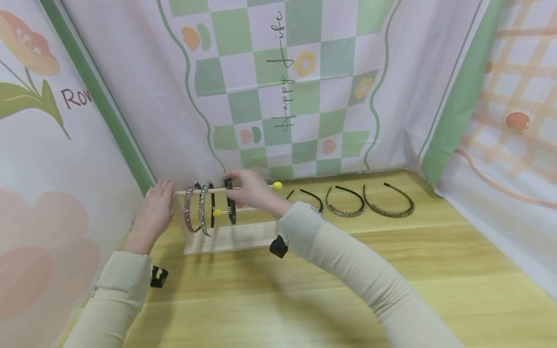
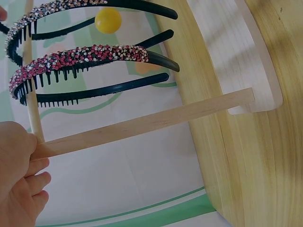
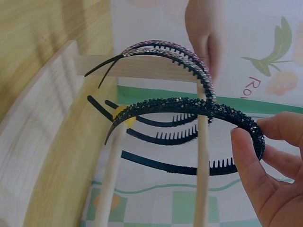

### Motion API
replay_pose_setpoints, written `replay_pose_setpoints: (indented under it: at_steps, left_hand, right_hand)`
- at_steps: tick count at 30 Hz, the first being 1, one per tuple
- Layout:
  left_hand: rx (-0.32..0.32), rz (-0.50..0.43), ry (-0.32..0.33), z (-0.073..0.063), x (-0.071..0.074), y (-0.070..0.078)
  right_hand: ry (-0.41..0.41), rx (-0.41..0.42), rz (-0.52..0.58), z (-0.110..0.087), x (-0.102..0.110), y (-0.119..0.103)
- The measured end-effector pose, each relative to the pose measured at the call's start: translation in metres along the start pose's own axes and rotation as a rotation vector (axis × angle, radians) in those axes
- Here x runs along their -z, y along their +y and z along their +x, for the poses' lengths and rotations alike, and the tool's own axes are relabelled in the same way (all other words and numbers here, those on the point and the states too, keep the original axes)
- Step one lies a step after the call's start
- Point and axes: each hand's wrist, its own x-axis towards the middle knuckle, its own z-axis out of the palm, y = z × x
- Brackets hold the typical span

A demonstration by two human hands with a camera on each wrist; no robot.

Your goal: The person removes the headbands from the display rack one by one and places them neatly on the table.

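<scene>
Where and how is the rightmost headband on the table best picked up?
Probably by the middle of its curve, coming from the near side and slightly above. The rightmost headband lies with that curve facing the person and its open ends pointing away; teeth line the inner edge, so the outer edge looks smoother. The right hand currently pinches the black headband.
</scene>
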Motion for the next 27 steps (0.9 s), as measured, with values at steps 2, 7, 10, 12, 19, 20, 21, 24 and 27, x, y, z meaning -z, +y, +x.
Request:
replay_pose_setpoints:
  at_steps: [2,7,10,12,19,20,21,24,27]
  left_hand:
    - [0.004,0.002,-0.009,0.0,0.0,0.0]
    - [0.014,-0.002,-0.025,0.0,0.002,0.001]
    - [0.012,0.001,-0.019,0.0,0.002,0.001]
    - [0.009,0.003,-0.014,0.0,0.001,0.001]
    - [0.009,0.004,-0.013,0.0,0.003,0.002]
    - [0.007,0.004,-0.01,0.0,0.003,0.003]
    - [0.006,0.005,-0.007,0.0,0.003,0.003]
    - [0.003,0.007,-0.005,0.0,0.004,0.003]
    - [0.004,0.006,-0.014,-0.001,0.003,0.002]
  right_hand:
    - [0.001,-0.002,-0.002,-0.002,0.003,-0.001]
    - [0.004,-0.01,0.018,-0.007,0.013,-0.003]
    - [0.007,-0.004,0.049,-0.01,0.02,-0.003]
    - [0.009,0.004,0.069,-0.013,0.026,-0.004]
    - [0.038,0.028,0.123,-0.021,0.043,-0.004]
    - [0.043,0.028,0.126,-0.022,0.045,-0.004]
    - [0.048,0.03,0.131,-0.023,0.047,-0.003]
    - [0.061,0.043,0.149,-0.025,0.053,0.0]
    - [0.078,0.047,0.164,-0.028,0.059,0.004]
